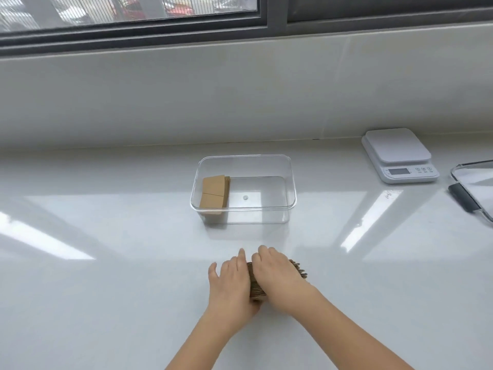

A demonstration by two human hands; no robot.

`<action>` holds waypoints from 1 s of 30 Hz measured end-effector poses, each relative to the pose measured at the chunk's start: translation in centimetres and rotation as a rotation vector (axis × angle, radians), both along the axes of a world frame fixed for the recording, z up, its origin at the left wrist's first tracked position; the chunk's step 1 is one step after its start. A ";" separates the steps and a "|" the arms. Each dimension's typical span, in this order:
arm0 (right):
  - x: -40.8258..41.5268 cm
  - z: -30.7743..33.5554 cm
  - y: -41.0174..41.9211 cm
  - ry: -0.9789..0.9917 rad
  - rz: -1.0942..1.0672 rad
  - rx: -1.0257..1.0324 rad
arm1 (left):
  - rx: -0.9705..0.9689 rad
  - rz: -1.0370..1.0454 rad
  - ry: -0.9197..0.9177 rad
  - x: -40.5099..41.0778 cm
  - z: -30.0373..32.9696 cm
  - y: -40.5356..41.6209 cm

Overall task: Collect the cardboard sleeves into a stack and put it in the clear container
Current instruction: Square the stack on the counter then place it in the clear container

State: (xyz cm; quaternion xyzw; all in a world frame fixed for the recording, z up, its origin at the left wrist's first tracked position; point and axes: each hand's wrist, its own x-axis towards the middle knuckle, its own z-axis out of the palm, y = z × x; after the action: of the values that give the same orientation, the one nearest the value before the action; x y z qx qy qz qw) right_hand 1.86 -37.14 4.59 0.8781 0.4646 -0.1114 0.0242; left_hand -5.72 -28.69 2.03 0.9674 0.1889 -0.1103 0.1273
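Note:
A stack of brown cardboard sleeves stands on edge on the white counter, near me. My right hand lies over its top and my left hand presses flat against its left end, so most of the stack is hidden. The clear container sits farther back at the centre. A small bundle of sleeves leans against its left inner wall; the remaining floor of the container is bare.
A white kitchen scale stands at the back right. A clear lid with a dark clip lies at the right edge. A wall and window sill run behind the counter.

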 end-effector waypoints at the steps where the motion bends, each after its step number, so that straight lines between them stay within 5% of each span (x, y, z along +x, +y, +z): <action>1: -0.1 -0.3 -0.1 -0.024 -0.066 0.006 | 0.031 -0.009 -0.011 0.1 -0.6 0.0; 8: 1.0 0.5 0.0 -0.095 -0.016 0.060 | 0.243 -0.141 -0.265 1.2 -1.6 -0.3; 14: 1.7 -1.7 -1.2 0.076 -0.020 0.093 | 0.011 -0.159 -0.130 1.7 -1.0 0.5; 16: 2.3 -1.7 -2.1 0.212 -0.071 0.244 | -0.095 -0.177 -0.195 1.6 0.7 1.6; 20: 2.3 -0.6 -2.8 0.839 -0.265 0.703 | -0.429 -0.121 -0.367 1.8 6.3 1.9; 25: 1.2 -1.7 -2.1 1.109 -0.358 0.886 | -0.166 -0.288 -0.312 2.8 7.4 1.6; 30: 0.3 -4.4 -3.1 1.033 -0.473 0.852 | -0.078 -0.271 -0.182 2.8 4.2 0.3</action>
State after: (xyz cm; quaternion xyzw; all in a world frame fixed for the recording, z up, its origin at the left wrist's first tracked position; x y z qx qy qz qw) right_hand 2.15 -40.19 0.17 0.7234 0.2168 -0.3243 -0.5697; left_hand -2.90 -28.40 6.27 0.9844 0.0402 -0.0457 0.1653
